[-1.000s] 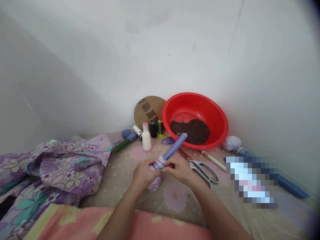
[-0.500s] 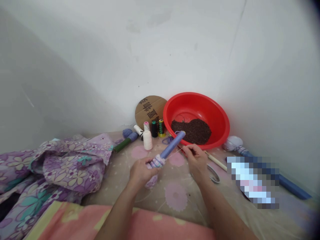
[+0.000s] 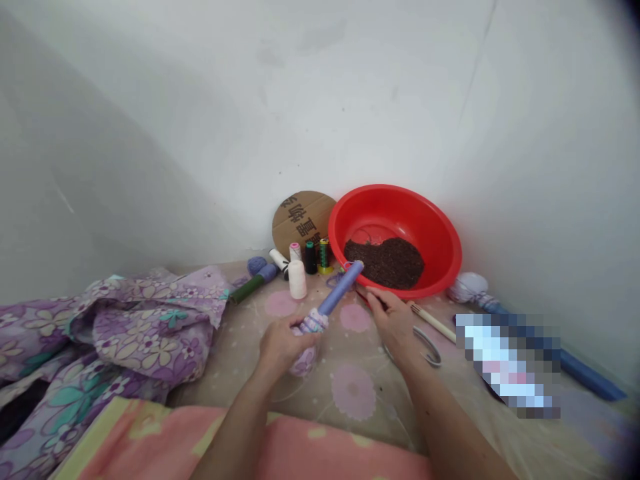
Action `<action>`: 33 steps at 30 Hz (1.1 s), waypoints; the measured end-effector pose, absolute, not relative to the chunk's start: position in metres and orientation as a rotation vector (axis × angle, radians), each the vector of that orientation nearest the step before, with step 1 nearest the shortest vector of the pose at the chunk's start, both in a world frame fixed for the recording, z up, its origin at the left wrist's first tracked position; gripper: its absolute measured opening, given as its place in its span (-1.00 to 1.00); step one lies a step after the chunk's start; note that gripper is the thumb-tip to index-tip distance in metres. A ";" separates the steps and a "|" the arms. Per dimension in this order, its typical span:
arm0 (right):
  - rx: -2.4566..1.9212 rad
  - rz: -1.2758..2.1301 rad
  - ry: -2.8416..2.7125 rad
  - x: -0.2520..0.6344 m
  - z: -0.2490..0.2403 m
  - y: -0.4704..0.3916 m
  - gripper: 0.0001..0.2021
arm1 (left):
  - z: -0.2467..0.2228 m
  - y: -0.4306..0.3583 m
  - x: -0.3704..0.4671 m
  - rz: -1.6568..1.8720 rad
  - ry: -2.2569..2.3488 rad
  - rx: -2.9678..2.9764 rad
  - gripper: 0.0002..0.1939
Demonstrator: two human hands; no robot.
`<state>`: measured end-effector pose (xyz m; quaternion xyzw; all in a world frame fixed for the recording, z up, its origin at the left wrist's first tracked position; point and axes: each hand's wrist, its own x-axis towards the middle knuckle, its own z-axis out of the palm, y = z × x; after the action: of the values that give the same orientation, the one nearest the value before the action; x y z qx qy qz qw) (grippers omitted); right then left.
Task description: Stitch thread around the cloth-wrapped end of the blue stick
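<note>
My left hand (image 3: 287, 343) is wrapped round the cloth-covered end of a stick (image 3: 341, 290). The stick is bound in purple and slants up to the right, its tip in front of the red basin's rim. White-and-purple flowered cloth (image 3: 306, 360) forms a rounded head below, with cord wound round its neck (image 3: 314, 321). My right hand (image 3: 393, 323) is low beside the basin, thumb and fingers pinched together. Something thin and dark shows at its fingertips, too small to name. A grey metal loop (image 3: 429, 348) lies partly behind the right wrist.
A red basin (image 3: 457, 260) holds dark brown grains (image 3: 395, 263). Left of it stand thread spools (image 3: 297, 280) before a cardboard disc (image 3: 300, 217). Flowered cloth (image 3: 150, 327) is heaped at left. A blue-handled stick with a white head (image 3: 470, 287) lies at right, near a pixelated patch.
My right hand has dropped slightly from the stick, and the taut thread between it and the cloth neck no longer shows clearly. The stick's tip has shifted a little left.
</note>
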<state>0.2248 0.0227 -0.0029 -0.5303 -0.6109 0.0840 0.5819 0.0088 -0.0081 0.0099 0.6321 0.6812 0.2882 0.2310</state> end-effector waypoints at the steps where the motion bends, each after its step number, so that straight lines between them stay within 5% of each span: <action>1: -1.193 0.224 -1.517 0.219 -0.002 0.020 -0.76 | 0.010 -0.008 0.009 0.792 1.873 1.736 -0.55; 12: -1.098 0.292 -1.835 0.184 -0.004 -0.002 -0.84 | 0.007 -0.009 0.009 0.846 1.859 1.697 -0.54; 22: -1.098 1.503 -1.428 0.181 -0.002 -0.003 -0.78 | 0.010 -0.010 0.008 0.965 1.734 1.722 -0.54; 33: -0.632 1.252 -0.979 0.206 0.013 0.006 -0.74 | 0.008 -0.009 0.006 0.933 1.640 1.638 -0.55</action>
<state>0.2060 0.0063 0.0129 -0.2789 -0.4321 0.5525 0.6560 0.0061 -0.0085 0.0078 0.6219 0.6227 0.3544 0.3161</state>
